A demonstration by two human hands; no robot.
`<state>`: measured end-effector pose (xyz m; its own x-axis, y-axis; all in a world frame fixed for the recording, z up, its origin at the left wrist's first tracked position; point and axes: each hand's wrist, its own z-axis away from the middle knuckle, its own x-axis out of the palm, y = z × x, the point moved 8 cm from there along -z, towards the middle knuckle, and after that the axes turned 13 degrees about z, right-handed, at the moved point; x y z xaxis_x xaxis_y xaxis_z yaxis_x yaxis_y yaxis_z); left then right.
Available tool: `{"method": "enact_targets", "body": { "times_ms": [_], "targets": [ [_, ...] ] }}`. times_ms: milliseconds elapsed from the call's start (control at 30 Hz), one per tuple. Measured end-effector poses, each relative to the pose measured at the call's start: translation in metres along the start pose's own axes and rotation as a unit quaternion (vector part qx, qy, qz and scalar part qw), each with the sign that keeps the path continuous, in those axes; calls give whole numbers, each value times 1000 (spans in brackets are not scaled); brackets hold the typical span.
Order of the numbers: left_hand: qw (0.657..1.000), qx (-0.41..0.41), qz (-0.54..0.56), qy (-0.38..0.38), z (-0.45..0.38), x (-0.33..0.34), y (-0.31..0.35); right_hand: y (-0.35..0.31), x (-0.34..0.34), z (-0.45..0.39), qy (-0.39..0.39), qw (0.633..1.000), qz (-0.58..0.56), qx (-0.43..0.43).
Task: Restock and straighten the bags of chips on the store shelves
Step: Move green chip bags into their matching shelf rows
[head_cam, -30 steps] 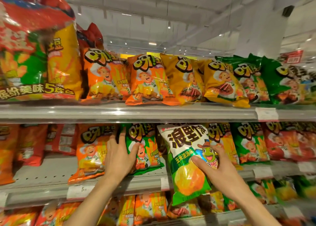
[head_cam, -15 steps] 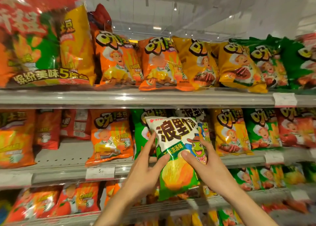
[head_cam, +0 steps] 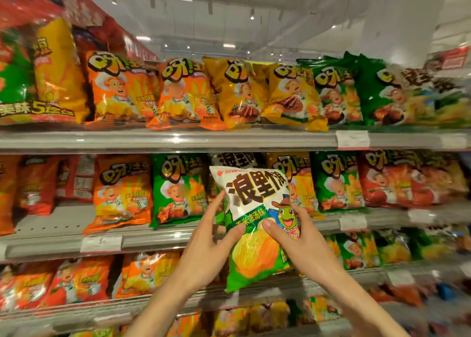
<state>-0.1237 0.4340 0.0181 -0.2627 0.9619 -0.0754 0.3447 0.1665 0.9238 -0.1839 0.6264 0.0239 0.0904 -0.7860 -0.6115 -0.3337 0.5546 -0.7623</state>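
Both hands on the white-green bag (head_cam: 251,224), held up in front of the middle shelf (head_cam: 63,245), just right of the green bag (head_cam: 178,191). Right hand (head_cam: 303,245) grips its right edge, thumb across the front. Left hand (head_cam: 211,247) has fingers spread, thumb on the front; fingers behind probably pinch it, partly hidden.

The left hand (head_cam: 204,247) has left the green bag on the middle shelf (head_cam: 153,237) and come across to the white-and-green bag (head_cam: 254,224), its thumb now on the bag's left front. The right hand (head_cam: 300,237) has carried that bag leftward and higher, so its top now covers the matching bag (head_cam: 235,159) standing behind it on the shelf.
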Motion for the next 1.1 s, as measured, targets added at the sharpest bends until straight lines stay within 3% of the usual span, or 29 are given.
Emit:
{"method": "enact_targets", "body": {
  "times_ms": [333,700,1100],
  "targets": [
    [997,43,-13,-67,-13,246,27,149,-194,29,63,996,-41,40],
    [977,27,25,-210,-36,483,20,306,-354,62,156,977,-42,142],
    [946,-11,160,-281,-136,701,-3,434,-511,-2,226,949,45,214]
  ]
}}
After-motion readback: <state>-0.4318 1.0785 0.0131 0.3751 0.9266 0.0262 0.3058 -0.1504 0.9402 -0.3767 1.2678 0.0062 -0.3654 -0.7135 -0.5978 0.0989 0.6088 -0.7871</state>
